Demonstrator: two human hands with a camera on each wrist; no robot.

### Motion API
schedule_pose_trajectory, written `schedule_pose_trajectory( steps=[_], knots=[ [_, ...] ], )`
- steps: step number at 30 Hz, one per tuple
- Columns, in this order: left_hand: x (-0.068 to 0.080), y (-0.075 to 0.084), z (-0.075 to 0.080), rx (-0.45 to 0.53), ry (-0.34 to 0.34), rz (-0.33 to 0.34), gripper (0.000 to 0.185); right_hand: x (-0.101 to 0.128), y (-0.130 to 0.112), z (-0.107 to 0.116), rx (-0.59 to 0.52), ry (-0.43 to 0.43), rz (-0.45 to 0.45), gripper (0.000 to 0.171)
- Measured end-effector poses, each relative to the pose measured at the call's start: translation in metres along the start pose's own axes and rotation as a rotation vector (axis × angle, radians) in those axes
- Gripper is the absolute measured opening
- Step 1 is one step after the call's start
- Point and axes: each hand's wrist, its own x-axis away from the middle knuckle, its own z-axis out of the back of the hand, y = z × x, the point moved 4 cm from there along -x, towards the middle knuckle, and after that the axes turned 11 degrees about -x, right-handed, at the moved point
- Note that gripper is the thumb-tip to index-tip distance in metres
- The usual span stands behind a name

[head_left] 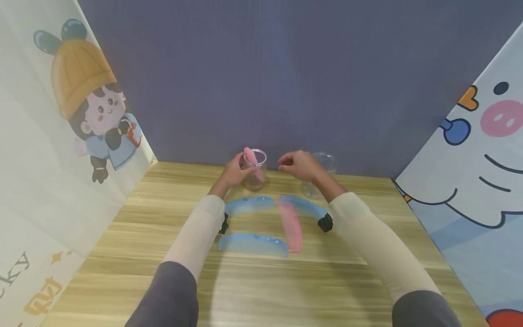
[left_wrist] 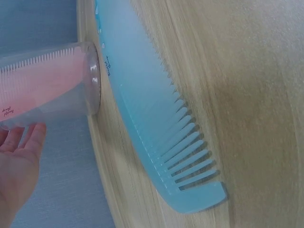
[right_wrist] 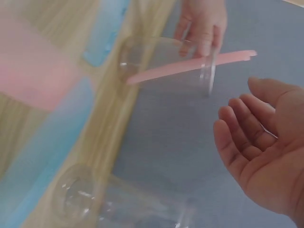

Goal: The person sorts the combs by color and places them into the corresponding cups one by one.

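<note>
A clear plastic cup (head_left: 255, 171) stands at the back of the wooden table (head_left: 122, 254), with a pink comb (head_left: 250, 157) leaning inside it and sticking out of the rim. My left hand (head_left: 235, 172) is curled round the cup's left side; in the right wrist view its fingers (right_wrist: 202, 28) lie on the cup (right_wrist: 166, 61). My right hand (head_left: 295, 164) hovers just right of the cup with relaxed fingers and a bare palm (right_wrist: 266, 142), holding nothing.
A second clear cup (head_left: 323, 172) stands empty behind my right hand. Three blue combs (head_left: 249, 204) (head_left: 304, 205) (head_left: 252, 244) and one pink comb (head_left: 291, 225) lie flat between my forearms. A grey wall closes the back; patterned panels stand at both sides.
</note>
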Motion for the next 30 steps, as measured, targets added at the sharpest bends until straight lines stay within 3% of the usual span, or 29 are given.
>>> schedule_pose_trajectory(
  steps=[12,23,30],
  knots=[
    [0.002,0.001,0.002,-0.007,-0.011,-0.004,0.084,0.034,0.036,-0.016,-0.028,-0.059,-0.017,0.03],
    [0.002,0.004,0.002,-0.007,-0.009,-0.007,0.082,0.075,0.063,-0.037,-0.144,-0.129,-0.095,0.041],
    [0.003,0.004,0.002,0.004,-0.009,-0.002,0.08,0.091,0.075,-0.048,-0.085,-0.116,-0.11,0.038]
  ],
)
